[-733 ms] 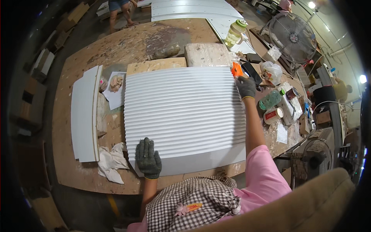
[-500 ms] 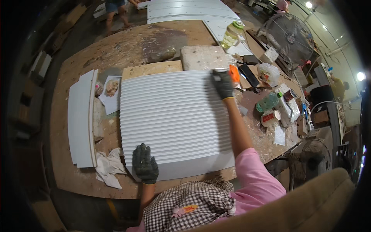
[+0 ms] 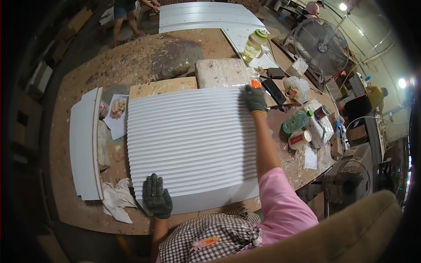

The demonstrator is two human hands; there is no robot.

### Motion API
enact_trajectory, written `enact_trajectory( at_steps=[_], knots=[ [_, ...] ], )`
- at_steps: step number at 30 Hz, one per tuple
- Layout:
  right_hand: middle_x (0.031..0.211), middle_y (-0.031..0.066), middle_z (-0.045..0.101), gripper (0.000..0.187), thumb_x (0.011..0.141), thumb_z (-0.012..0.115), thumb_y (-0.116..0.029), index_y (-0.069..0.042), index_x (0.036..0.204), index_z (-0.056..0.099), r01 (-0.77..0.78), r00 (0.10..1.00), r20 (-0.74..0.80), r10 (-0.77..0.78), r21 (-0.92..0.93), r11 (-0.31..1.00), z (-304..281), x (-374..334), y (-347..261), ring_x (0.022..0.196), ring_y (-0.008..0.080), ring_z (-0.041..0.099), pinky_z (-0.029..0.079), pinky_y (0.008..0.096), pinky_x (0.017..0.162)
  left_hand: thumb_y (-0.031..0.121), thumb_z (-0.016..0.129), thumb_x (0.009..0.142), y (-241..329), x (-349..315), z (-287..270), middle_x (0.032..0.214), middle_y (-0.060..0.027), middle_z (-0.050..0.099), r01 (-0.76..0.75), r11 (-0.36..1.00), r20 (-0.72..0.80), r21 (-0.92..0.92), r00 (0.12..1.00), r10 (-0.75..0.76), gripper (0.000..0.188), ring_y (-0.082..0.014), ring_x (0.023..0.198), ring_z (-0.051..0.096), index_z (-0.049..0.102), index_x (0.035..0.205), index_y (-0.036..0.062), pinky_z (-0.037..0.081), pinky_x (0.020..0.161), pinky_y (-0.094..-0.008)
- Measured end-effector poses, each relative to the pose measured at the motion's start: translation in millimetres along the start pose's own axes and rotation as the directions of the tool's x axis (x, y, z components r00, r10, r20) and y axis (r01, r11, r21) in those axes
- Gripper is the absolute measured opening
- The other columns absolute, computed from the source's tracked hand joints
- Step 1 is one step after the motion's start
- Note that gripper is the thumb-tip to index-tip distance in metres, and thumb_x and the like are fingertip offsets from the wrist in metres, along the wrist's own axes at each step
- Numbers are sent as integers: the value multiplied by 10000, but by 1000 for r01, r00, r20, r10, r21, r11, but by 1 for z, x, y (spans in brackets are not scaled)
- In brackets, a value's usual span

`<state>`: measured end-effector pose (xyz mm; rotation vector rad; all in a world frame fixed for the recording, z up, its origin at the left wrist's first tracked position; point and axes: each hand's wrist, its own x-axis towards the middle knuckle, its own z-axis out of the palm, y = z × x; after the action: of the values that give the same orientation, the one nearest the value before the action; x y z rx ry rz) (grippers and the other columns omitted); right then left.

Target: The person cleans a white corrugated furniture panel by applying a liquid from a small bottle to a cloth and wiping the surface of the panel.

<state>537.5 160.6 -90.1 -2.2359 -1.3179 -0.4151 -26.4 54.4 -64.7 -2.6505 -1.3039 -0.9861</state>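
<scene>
A white panel (image 3: 193, 140) with rows of ridges across it lies flat in front of me. My left hand (image 3: 156, 197), in a dark grey work glove, rests flat on its near left corner, fingers stretched out. My right hand (image 3: 255, 99), gloved the same way, reaches to the panel's far right corner. Just beyond its fingers shows a bright orange item (image 3: 255, 83), partly covered by the hand. Whether those fingers grip the item or only touch the panel's edge is hidden.
White strips (image 3: 84, 147) and a crumpled cloth (image 3: 117, 200) lie left of the panel. Wrapped blocks (image 3: 221, 72) sit behind it. On the right are a phone (image 3: 273, 90), a green bottle (image 3: 296, 122), a cup (image 3: 300, 139) and a fan (image 3: 322, 46). Another person (image 3: 125, 19) stands far left.
My right hand has slid rightward off the ridged surface to the corner beside the orange item, now partly covering it. My left hand stays on the near left corner. The view has shifted slightly.
</scene>
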Motion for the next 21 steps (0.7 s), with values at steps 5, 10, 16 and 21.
enact_trajectory(
  at_steps=[5,10,16,21],
  knots=[
    [949,287,629,164,885,584,-236,-103,917,675,77,994,71,-82,65,995,37,-23,-181,869,444,620,511,550,740,216,448,1026,-2,-3,-7,1317,-196,645,23,1000,22,14,999,-23,379,-387,1265,577,680,1216,-16,414,1099,-538],
    [900,269,617,128,809,675,-224,-134,900,675,365,880,169,-443,355,860,22,-21,-197,852,452,600,490,546,722,218,444,1027,-6,-5,-7,1317,-189,647,-2,999,51,49,999,-1,384,-387,1255,586,673,1231,-15,422,1092,-534],
    [844,162,682,276,880,740,-311,-56,979,770,-250,961,178,210,247,936,-45,-12,-29,699,284,663,529,389,676,228,444,1027,-7,-5,-17,1317,-177,650,32,998,30,61,999,-34,387,-381,1245,595,675,1233,-5,438,1079,-528],
    [827,209,642,272,849,730,-369,-110,919,771,-10,984,-174,38,156,988,-34,-18,25,809,354,639,500,458,739,256,460,1022,-6,-2,-11,1306,-171,661,6,999,23,35,1000,-6,401,-372,1230,603,664,1251,-3,436,1082,-503]
  ],
)
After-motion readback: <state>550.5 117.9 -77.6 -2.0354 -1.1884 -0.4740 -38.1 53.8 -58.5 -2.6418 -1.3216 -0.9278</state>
